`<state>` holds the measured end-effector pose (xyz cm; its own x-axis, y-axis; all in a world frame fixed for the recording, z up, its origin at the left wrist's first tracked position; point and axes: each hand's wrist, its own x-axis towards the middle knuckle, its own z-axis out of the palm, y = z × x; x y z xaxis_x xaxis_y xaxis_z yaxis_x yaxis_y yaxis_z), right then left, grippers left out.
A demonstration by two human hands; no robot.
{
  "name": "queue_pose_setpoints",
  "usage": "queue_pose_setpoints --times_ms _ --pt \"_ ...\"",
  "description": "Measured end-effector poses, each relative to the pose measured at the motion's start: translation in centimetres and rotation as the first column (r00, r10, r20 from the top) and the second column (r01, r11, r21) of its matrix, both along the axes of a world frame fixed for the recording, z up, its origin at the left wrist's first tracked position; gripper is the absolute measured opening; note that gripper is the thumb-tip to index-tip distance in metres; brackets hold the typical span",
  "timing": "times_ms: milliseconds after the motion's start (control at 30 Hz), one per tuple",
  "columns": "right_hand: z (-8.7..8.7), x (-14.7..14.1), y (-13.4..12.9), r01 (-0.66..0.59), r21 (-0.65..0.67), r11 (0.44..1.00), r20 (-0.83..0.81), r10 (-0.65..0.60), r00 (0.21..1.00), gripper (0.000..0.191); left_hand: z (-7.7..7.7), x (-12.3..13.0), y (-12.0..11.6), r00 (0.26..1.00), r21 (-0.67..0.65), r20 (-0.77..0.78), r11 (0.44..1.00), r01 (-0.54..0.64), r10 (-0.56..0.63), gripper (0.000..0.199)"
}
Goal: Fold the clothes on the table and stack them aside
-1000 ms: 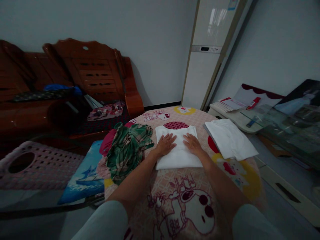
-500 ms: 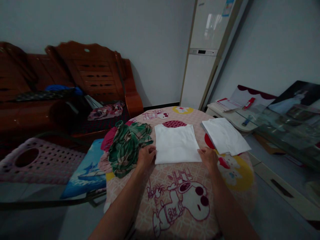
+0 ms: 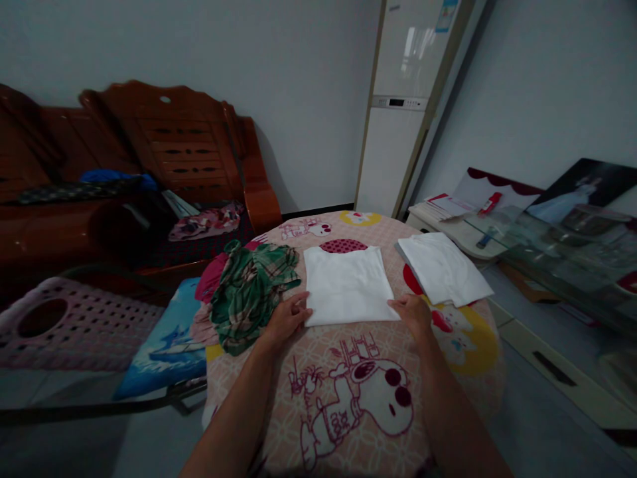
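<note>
A folded white shirt (image 3: 348,285) lies flat on the cloth-covered round table in front of me, its curved neckline on the far side. My left hand (image 3: 289,318) pinches its left edge near the front corner, thumb over the fabric. At the opposite front corner, my right hand (image 3: 412,313) has the right edge between thumb and fingers. Left of the shirt is a crumpled green plaid garment (image 3: 246,299), with pink cloth (image 3: 212,282) under and beside it. To the right rests a stack of folded white clothes (image 3: 445,269), with a grey edge showing.
The tablecloth (image 3: 348,411) has cartoon dog prints. A wooden sofa (image 3: 184,159) with cloth on it stands behind left, near a pink woven chair (image 3: 94,318) and blue cushion (image 3: 166,338). A glass shelf (image 3: 562,255) is at the right; a tall white air conditioner (image 3: 393,146) stands behind.
The whole view has shifted slightly. My left hand's fingers have moved a little over the shirt's left edge; my right hand stays at the right corner. The shirt keeps its folded shape.
</note>
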<state>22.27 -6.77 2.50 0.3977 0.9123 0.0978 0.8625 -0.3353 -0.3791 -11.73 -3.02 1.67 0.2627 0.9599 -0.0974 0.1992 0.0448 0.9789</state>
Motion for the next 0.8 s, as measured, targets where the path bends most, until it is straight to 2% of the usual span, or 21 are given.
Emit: queue_pose_setpoints --times_ms 100,233,333,433,533,667,800 --pt "-0.1 0.2 0.0 -0.001 0.035 0.999 -0.001 0.001 1.0 0.026 0.2 0.0 -0.6 0.996 -0.024 0.084 0.999 0.037 -0.035 0.08" --pt "-0.3 0.5 0.1 -0.001 0.148 0.989 -0.077 0.013 0.997 0.024 0.6 0.4 -1.6 0.985 -0.138 0.152 0.986 0.097 -0.076 0.084" --pt "-0.4 0.4 0.1 0.006 0.17 0.985 -0.112 0.014 0.994 0.024 0.8 0.7 -2.1 0.982 -0.168 0.178 0.982 0.088 -0.057 0.089" --pt "-0.5 0.1 0.0 -0.002 0.12 0.993 -0.076 0.011 0.997 0.023 0.7 0.9 -2.3 0.983 -0.128 0.183 0.991 0.045 -0.021 0.086" --pt "-0.4 -0.3 -0.2 -0.004 0.1 0.995 -0.054 0.009 0.998 0.02 0.4 1.0 -2.2 0.987 -0.06 0.148 0.995 0.077 -0.067 0.075" --pt "0.1 -0.4 -0.3 -0.01 0.197 0.98 -0.098 0.029 0.995 0.02 -0.1 1.2 -2.2 0.993 0.025 0.111 0.999 0.042 -0.045 0.068" --pt "0.0 -0.1 -0.1 -0.006 0.287 0.958 -0.219 0.072 0.973 0.021 -0.3 1.4 -2.2 0.998 0.044 0.068 0.999 -0.001 -0.002 0.062"
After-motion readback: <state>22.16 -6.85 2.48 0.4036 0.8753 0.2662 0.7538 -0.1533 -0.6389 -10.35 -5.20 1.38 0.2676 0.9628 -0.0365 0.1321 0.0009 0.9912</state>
